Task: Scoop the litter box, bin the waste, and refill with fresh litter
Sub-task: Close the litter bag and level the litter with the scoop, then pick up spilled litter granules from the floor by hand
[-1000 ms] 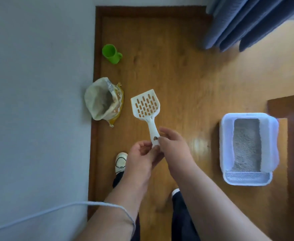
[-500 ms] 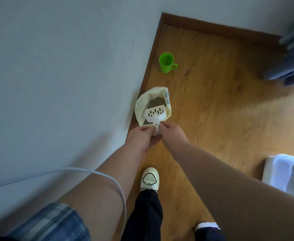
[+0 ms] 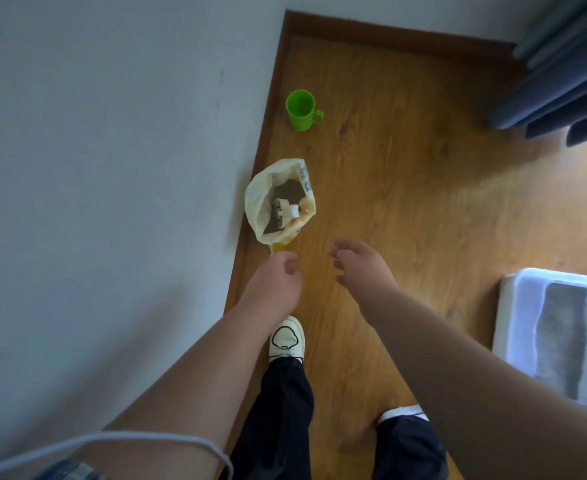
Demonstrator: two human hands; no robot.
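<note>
White cord (image 3: 167,439) loops across the bottom of the view over the left forearm; beneath the arms, dark navy trousers (image 3: 278,417) end in a cream lace-up shoe (image 3: 287,337) planted on the brown wood-grain floor (image 3: 406,202); at the right edge sits the white plastic litter box (image 3: 508,323), partly cut off by the frame, with a strip of grey litter (image 3: 562,341) showing inside it. Both forearms reach forward. The left hand (image 3: 276,284) has its fingers loosely curled and holds nothing; the right hand (image 3: 363,268) is near it but apart from it, fingers relaxed and spread, likewise holding nothing. Just beyond the left hand stands the pale yellow litter bag (image 3: 259,206), mouth open, against the dark wooden skirting board (image 3: 280,64) at the foot of the pale grey wall (image 3: 112,133); the white slotted plastic scoop (image 3: 283,211) lies inside the bag on its dark contents, clear of both hands. Farther along the skirting board stands a bright green plastic mug (image 3: 300,110), upright, handle to the right; in the far right corner hang dark blue-grey curtain folds (image 3: 562,81).
</note>
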